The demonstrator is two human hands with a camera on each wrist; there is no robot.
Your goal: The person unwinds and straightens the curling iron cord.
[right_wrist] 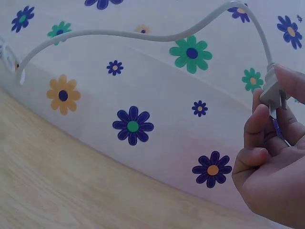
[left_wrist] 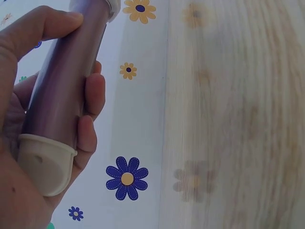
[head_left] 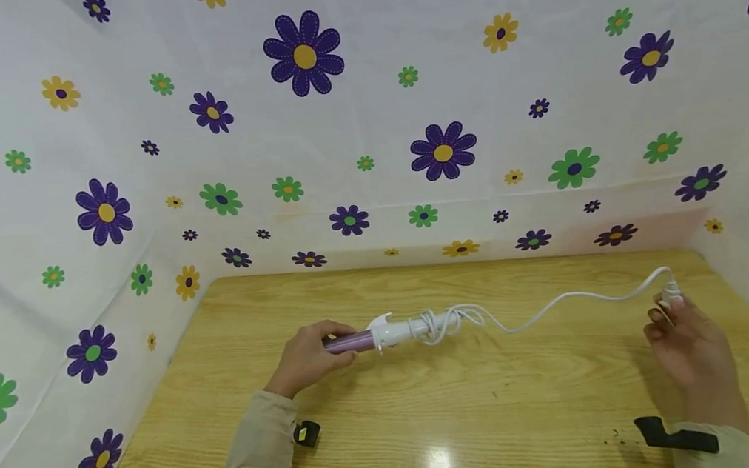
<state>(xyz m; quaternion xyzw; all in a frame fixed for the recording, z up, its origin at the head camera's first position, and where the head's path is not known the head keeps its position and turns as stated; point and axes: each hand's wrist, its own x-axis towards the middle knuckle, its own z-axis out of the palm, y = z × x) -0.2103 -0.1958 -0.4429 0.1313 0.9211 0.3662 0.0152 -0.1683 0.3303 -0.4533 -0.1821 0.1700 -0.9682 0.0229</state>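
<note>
A curling iron (head_left: 393,333) with a purple barrel and white handle lies level, roughly mid-table in the head view. My left hand (head_left: 305,359) grips its barrel; in the left wrist view the fingers curl round the purple barrel (left_wrist: 69,71), and the cream end cap (left_wrist: 45,164) sits by the palm. White cord (head_left: 574,294) is looped round the handle and runs off to the right. At that far end my right hand (head_left: 695,347) pinches the white plug (right_wrist: 274,90) between thumb and fingers, its metal prongs pointing down in the right wrist view.
Below is a light wood-grain table (head_left: 470,411). White cloth (head_left: 364,116) printed with flowers stands behind it and along both sides. A black strap (head_left: 676,438) shows at the right wrist, and a small black piece (head_left: 307,433) beside the left sleeve.
</note>
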